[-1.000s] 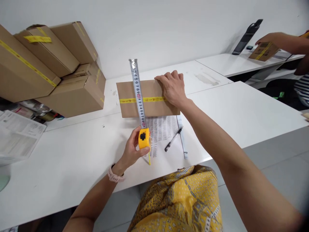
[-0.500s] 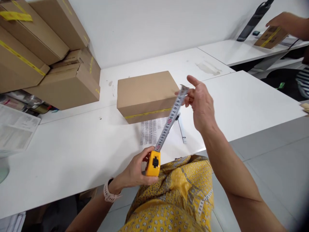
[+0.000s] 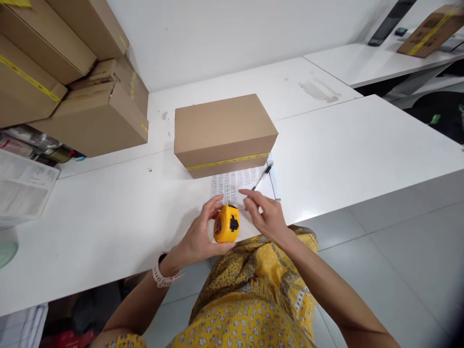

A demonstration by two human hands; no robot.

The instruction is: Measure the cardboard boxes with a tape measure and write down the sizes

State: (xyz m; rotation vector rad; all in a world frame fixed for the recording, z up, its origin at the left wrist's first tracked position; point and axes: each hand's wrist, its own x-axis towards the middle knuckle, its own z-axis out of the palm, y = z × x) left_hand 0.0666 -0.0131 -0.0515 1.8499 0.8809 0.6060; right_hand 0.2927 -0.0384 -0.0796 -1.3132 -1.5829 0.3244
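A yellow tape measure (image 3: pixel 226 224) with a black button sits in my left hand (image 3: pixel 198 235), thumb below it and fingers around its far side. Its blade is drawn in. To the right hovers my right hand (image 3: pixel 267 213), empty, index finger and thumb apart and the other fingers curled. Beyond both hands a closed cardboard box (image 3: pixel 224 128) with yellow tape along its side rests on the white table. A printed sheet (image 3: pixel 225 186) lies partly under or behind that box's near side, and on it a pen (image 3: pixel 263 177) is tilted, its lower end close to my right fingers.
Several cardboard boxes (image 3: pixel 97 118) are stacked at the left against the wall. A clear plastic container (image 3: pixel 27 188) stands at the left edge. Far right, another taped box (image 3: pixel 429 31) and a dark bottle (image 3: pixel 391 21) stand on an adjoining table.
The blade, earlier stretched between my hands, has gone back into the tape measure. My right hand has come down and left beside it. At far right, another person's hand has left the view.
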